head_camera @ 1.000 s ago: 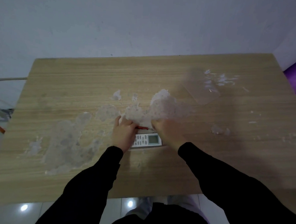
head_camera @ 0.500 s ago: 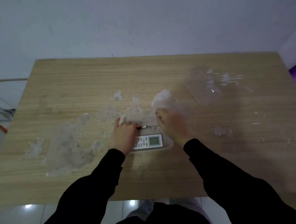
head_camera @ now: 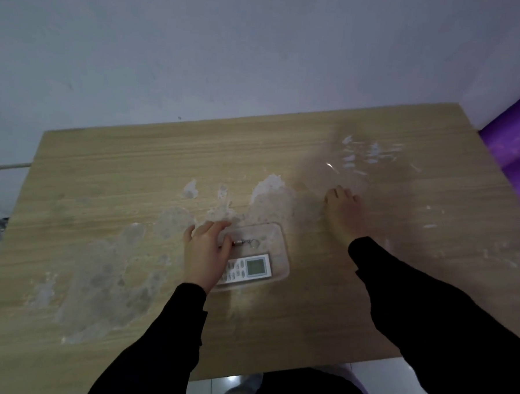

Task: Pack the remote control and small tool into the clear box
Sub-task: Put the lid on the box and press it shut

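Now left hand (head_camera: 205,254) flat on clear box (head_camera: 281,252) left edge, grip loose; right hand (head_camera: 343,214) spread at lid (head_camera: 329,173) edge.

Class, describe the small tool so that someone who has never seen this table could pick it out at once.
On the wooden table, find the clear box in front of the person. Inside it, beyond the white remote control, lies the small tool by the left hand: thin, metallic, with a key ring.
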Available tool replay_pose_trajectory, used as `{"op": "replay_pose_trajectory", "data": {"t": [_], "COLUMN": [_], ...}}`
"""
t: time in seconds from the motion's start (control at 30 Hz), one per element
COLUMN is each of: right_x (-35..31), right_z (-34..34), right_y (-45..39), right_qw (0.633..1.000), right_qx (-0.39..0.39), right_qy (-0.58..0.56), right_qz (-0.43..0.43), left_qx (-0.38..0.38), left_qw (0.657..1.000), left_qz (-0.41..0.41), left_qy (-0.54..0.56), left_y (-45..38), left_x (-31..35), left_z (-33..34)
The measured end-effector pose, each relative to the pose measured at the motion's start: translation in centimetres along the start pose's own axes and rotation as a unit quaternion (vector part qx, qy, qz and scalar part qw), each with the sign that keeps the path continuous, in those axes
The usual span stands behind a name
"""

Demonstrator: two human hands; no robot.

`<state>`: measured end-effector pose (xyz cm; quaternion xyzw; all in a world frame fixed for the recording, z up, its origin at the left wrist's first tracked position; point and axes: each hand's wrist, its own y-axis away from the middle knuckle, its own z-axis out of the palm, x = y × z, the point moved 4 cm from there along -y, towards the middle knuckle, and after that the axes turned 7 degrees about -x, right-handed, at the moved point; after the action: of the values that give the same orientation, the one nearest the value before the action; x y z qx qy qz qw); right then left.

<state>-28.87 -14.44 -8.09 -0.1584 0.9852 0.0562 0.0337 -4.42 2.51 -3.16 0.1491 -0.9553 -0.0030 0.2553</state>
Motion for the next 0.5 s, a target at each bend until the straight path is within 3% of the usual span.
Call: {"op": "replay_pose_trajectory", "data": {"t": [0.1,0.2,0.37,0.5], "right_x": [-1.4,-3.3,-6.1,-7.5], "right_z": [-2.1,-5.0,-7.8,-7.4], "right_y": [1.8,3.7,5.1,5.2], "right_qw": [0.991,0.948,0.827,0.794], "right_qx": [0.091,0.143,0.028,-0.033], "right_qy": [-0.099,-0.272,-0.548,-0.601], "right_qz": [-0.027,-0.084,-0.122,-0.081], "left_qx": [-0.004,0.004,0.030,0.050], "left_qw": [0.999,0.992,0.972,0.962], "left_qz": [0.017,0.026,0.004,-0.026], "left_qy": [0.051,0.124,0.232,0.266], "left_y": [-0.6,-0.9,-0.8,-0.2], "left_x": [0.4,0.4,0.3,-0.6], "left_z": [-0.2,-0.6,-1.1,-1.6]}}
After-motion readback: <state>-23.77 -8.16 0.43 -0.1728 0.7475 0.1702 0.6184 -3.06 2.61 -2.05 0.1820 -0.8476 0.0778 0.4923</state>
